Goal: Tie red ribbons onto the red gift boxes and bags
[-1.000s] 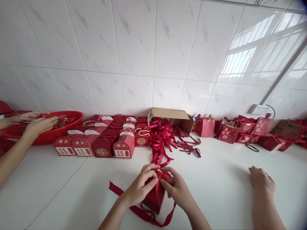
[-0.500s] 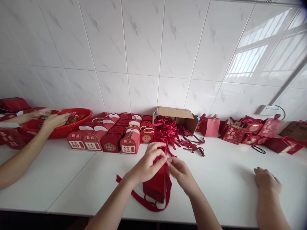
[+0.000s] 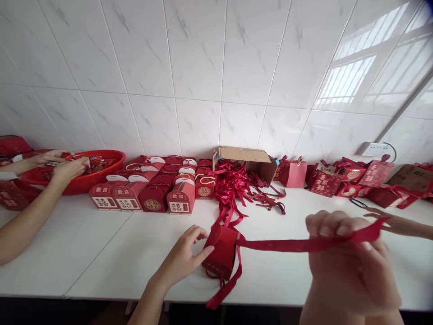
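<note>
A small red gift box (image 3: 221,248) stands on the table in front of me. My left hand (image 3: 186,253) is at its left side, thumb and fingers apart, the thumb tip against the box. Well out to the right, my right hand (image 3: 350,266) is closed on the end of a dark red ribbon (image 3: 277,245). That ribbon runs taut from the top of the box, and its other end hangs down in front. More ribbons (image 3: 233,183) spill in a tangle from an open cardboard box (image 3: 243,154) behind.
Rows of red gift boxes (image 3: 154,198) stand left of centre. Further left, another person's hands (image 3: 66,169) are over a red basin (image 3: 101,176) of small packets. At right are red bags (image 3: 324,183), a power strip (image 3: 374,148) and another person's hand (image 3: 389,222).
My right hand has swung far right from the box, drawing the ribbon out straight. My left hand has moved from the box's top to its left side. The other person's hand at right shifted back.
</note>
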Tool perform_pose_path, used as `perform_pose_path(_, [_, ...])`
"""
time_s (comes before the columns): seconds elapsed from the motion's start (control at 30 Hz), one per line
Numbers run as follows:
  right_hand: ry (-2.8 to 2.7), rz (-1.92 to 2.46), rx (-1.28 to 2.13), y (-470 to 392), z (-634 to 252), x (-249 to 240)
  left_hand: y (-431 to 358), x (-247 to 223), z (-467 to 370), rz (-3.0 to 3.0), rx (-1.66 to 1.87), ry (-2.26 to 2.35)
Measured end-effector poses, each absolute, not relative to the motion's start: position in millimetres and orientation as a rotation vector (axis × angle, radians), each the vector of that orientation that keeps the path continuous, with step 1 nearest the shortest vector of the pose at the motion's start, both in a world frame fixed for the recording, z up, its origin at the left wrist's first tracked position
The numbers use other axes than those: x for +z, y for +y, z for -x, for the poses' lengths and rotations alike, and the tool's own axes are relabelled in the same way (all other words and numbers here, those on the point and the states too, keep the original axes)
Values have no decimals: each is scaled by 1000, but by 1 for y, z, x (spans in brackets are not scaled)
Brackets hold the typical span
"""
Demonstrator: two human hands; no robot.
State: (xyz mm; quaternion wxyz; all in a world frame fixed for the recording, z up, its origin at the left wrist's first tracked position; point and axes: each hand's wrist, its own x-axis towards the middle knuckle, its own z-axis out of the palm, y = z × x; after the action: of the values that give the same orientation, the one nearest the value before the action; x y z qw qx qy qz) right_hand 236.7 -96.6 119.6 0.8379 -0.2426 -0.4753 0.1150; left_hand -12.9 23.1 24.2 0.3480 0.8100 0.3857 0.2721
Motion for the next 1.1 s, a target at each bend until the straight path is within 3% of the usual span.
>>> perform_pose_path(0.47, [-1560, 1638, 829, -13, -174, 39, 15, 2, 8, -1732, 1001, 1122])
perform_pose_path(1.1, [-1817, 1530, 864, 7, -171, 44, 6, 7, 1, -1604, 1043, 1144])
